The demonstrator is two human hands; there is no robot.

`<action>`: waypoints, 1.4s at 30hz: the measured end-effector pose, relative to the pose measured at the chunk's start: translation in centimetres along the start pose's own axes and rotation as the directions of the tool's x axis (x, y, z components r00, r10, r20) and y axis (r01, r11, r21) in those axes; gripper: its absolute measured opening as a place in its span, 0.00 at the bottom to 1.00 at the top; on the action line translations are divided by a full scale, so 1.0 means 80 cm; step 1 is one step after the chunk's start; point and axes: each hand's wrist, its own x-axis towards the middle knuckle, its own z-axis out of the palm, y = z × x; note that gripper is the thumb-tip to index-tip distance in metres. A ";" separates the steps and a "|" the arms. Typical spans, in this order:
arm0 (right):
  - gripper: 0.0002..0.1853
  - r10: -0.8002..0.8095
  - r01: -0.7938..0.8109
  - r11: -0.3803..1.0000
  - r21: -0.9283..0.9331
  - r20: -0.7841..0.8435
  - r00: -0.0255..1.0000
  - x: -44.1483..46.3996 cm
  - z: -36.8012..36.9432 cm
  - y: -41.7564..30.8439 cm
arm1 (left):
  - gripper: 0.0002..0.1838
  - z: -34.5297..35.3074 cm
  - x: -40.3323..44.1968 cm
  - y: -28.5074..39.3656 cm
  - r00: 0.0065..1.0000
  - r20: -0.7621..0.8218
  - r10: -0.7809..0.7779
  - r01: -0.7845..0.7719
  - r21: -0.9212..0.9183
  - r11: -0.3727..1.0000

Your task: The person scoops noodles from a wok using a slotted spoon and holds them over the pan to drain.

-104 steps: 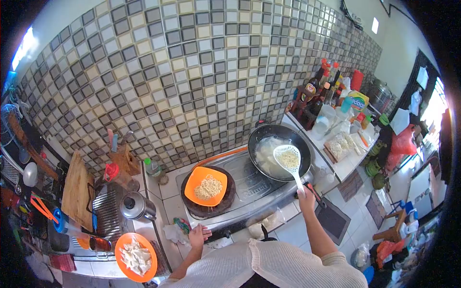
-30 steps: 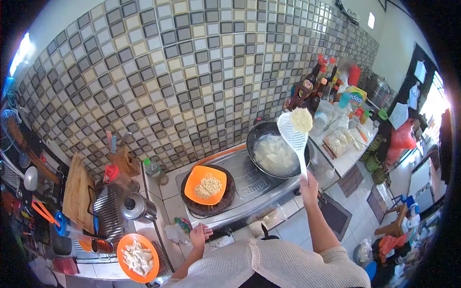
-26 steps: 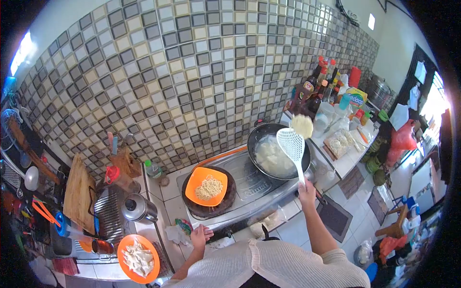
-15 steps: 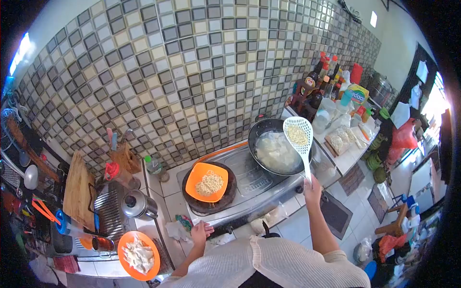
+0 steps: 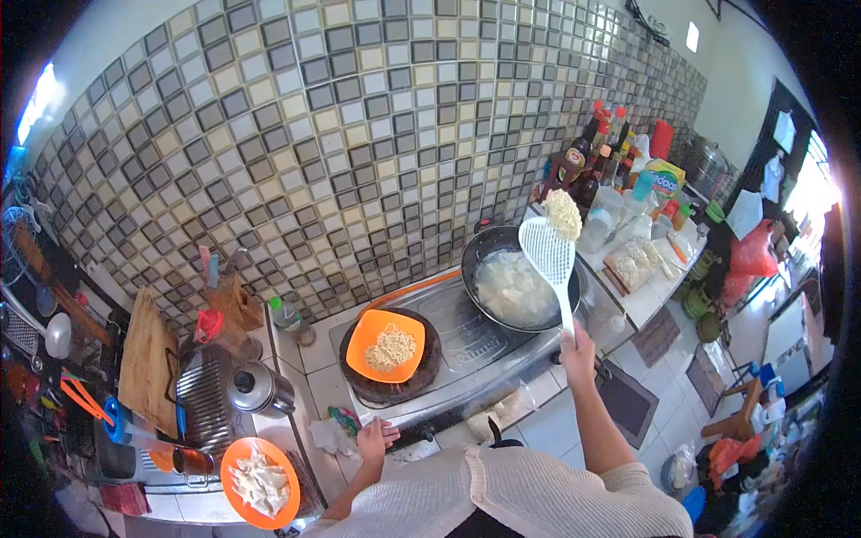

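Note:
My right hand (image 5: 578,352) grips the handle of a white slotted spoon (image 5: 547,251), raised above the right side of a black wok (image 5: 471,285). A clump of noodles (image 5: 562,215) is at the spoon's far edge; whether it touches the spoon or is in the air, I cannot tell. Pale pieces (image 5: 513,289) lie in cloudy liquid in the wok. My left hand (image 5: 375,438) is by the stove's front edge, fingers stretched out and nothing visible in it, beside a crumpled cloth or bag (image 5: 334,434). Near it, an orange square bowl (image 5: 357,334) holds noodles (image 5: 391,348).
The bowl stands on the left burner of the stove (image 5: 480,345). At left are a lidded metal pot (image 5: 260,387), an orange plate (image 5: 285,509) of white pieces and a wooden board (image 5: 148,368). Sauce bottles (image 5: 583,148) and a bag (image 5: 637,262) crowd the right counter.
The noodles that lay in the spoon's bowl now appear as a clump at its far edge. The spoon has shifted slightly left and turned. My left hand has barely moved.

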 end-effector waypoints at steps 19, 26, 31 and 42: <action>0.14 0.201 -0.153 0.956 -0.249 0.179 0.963 0.021 -0.054 0.054 | 0.22 0.000 0.007 -0.005 0.999 -0.016 -0.036 0.035 -0.046 0.998; 0.16 0.133 0.012 0.830 -0.557 0.219 0.966 0.056 -0.125 0.043 | 0.21 0.002 0.003 -0.002 0.999 -0.026 -0.025 0.024 -0.049 0.998; 0.18 0.011 0.239 0.778 -0.581 0.392 0.920 0.117 -0.151 0.058 | 0.21 0.001 0.006 -0.005 1.000 -0.019 -0.014 0.013 -0.043 0.999; 0.20 -0.008 0.303 0.706 -0.640 0.421 0.907 0.163 -0.142 0.074 | 0.22 0.000 0.007 -0.001 0.997 -0.020 -0.076 0.076 -0.022 0.997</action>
